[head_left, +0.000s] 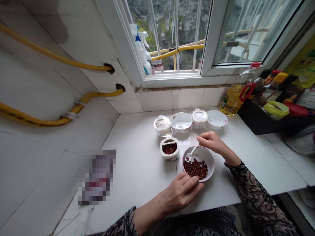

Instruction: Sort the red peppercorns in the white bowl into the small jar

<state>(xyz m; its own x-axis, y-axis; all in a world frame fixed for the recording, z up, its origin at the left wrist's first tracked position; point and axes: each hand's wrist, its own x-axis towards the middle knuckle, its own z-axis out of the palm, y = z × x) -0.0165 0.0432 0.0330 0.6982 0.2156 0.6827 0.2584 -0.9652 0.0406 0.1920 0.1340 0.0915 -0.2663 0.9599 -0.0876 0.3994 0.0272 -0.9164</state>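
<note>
White tiled kitchen counter (140,170) under a barred window (172,39), with yellow gas pipes (56,55) running along the wall on the left; a pixelated blob (97,177) sits on the counter, too blurred to tell what it is. Right in the middle is a white ceramic bowl (211,164) of reddish-brown peppercorns (195,168), probably Sichuan ones; a small white scoop (191,153) lies tilted in it, long axis running diagonally, bowl end down-left in the peppercorns and handle up-right toward the wall. My right hand (210,142) comes in from the right, wrist raised, fingers bunched in a narrow pinch on the top of that handle; the fingers hide the exact contact. My left hand (180,193) sits low and near me, palm down, fingers curled against the bowl's near rim. Just left of the bowl is a white lidded tub (169,155) with more peppercorns, its lid flipped open; behind it are two more white bowls (180,122) and glass-topped jars (199,118), with a big bottle of cooking oil (236,98) off to the right.
</note>
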